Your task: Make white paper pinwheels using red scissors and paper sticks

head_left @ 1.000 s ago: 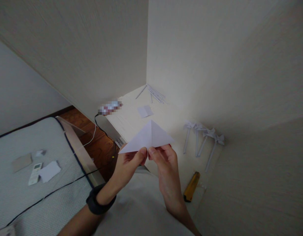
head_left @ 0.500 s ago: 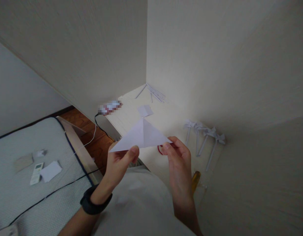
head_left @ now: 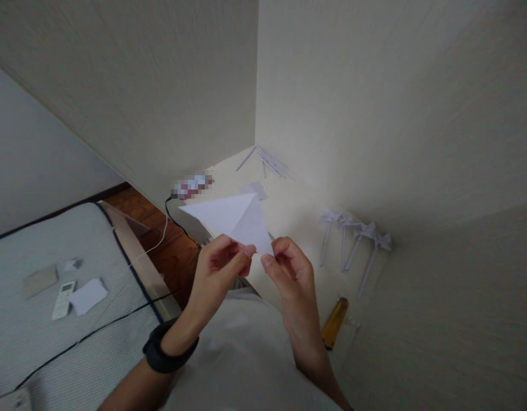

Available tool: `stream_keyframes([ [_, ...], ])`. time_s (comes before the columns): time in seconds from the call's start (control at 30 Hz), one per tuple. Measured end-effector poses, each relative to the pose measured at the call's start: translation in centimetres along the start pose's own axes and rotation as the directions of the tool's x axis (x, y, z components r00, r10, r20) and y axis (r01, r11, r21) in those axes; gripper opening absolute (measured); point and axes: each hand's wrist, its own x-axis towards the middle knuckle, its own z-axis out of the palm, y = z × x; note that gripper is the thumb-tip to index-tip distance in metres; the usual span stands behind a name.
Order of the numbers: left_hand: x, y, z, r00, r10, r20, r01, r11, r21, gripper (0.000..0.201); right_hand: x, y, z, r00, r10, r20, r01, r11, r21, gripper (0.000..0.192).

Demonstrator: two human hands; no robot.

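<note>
A white sheet of paper (head_left: 229,214), folded into a triangle with a crease down its middle, is held up above the table. My left hand (head_left: 226,262) pinches its lower edge between thumb and fingers. With thumb and forefinger, my right hand (head_left: 291,271) grips the triangle's right corner. The other corner points out to the left, free of both hands. Behind the triangle, a small white paper piece (head_left: 257,189) lies on the table, partly covered from view.
Several paper pinwheels on sticks (head_left: 357,228) lie along the right wall. Thin white sticks (head_left: 272,162) rest in the far corner. A yellow tool (head_left: 335,322) is near my right forearm. Left, a mat (head_left: 117,342) holds a remote control (head_left: 64,299) and white papers (head_left: 88,295).
The triangle has turned, its left corner swinging up and its right corner dropping. My right hand has moved left and slightly down, closer to my left hand. The yellow tool shows more fully.
</note>
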Motion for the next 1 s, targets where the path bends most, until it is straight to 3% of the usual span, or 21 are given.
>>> stream_keyframes([
  [0.13,-0.1,0.3,0.1,0.998,-0.05,0.036,0.05,0.999,-0.003,0.008,0.1,-0.2,-0.1,0.995,0.039,0.095,-0.042,0.999,0.03,0.02],
  [0.37,-0.1,0.9,0.2,1.0,-0.023,0.002,0.023,1.0,0.015,0.015,0.5,-0.4,-0.5,0.995,0.05,0.091,-0.046,0.998,-0.054,0.016],
  [0.63,-0.1,1.2,0.3,0.988,-0.145,0.048,0.142,0.988,0.056,0.011,0.3,0.2,-0.9,0.999,0.012,0.032,-0.008,0.994,-0.108,0.012],
  [0.83,0.0,1.0,0.2,0.982,-0.189,0.024,0.188,0.982,0.036,0.012,1.1,-0.1,-1.4,0.992,0.077,0.098,-0.06,0.984,-0.167,0.01],
  [1.0,0.1,0.9,0.3,0.989,-0.149,0.002,0.148,0.988,0.04,0.011,1.5,-0.1,-1.9,0.993,0.055,0.103,-0.032,0.977,-0.21,0.011],
])
